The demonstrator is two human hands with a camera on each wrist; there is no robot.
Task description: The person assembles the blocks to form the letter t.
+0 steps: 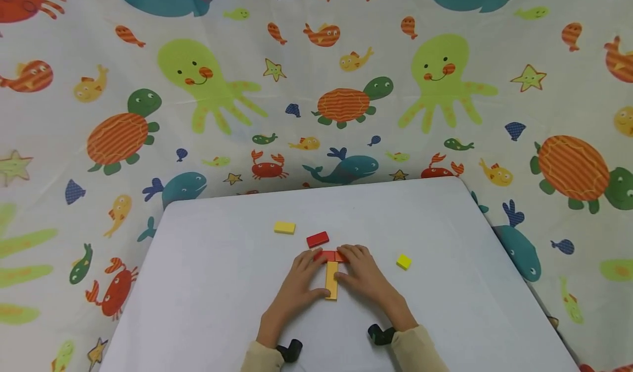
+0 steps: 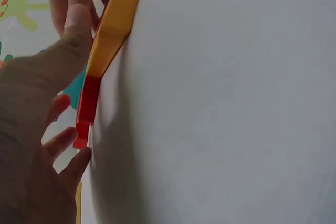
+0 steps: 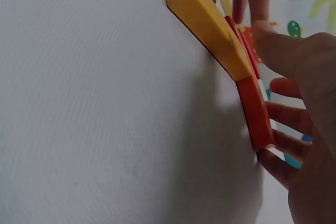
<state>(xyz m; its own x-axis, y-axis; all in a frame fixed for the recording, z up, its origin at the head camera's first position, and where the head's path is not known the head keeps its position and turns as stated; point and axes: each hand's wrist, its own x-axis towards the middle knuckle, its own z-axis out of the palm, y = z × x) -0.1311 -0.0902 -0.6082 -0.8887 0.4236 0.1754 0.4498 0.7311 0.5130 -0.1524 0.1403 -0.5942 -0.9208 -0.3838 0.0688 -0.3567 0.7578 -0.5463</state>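
Note:
Two red blocks lie end to end on the white table: a left red block [image 1: 328, 255] and a right red block [image 1: 340, 257]. A longer orange-yellow block [image 1: 332, 284] meets them where they join, making a T. With its fingertips the left hand [image 1: 296, 284] touches the left red block, its thumb at the near end of the orange-yellow block [image 2: 113, 30]. On the other side, the right hand [image 1: 366, 278] has its fingers on the right red block [image 3: 254, 114] and its thumb against the orange-yellow block's right side. Fingers partly cover both red blocks.
Just behind the T lies a loose red block [image 1: 317, 239]. Farther back on the left is a yellow block [image 1: 284, 228], and a small yellow block [image 1: 404, 261] is to the right. A sea-animal cloth [image 1: 296, 86] hangs behind the white table [image 1: 198, 306].

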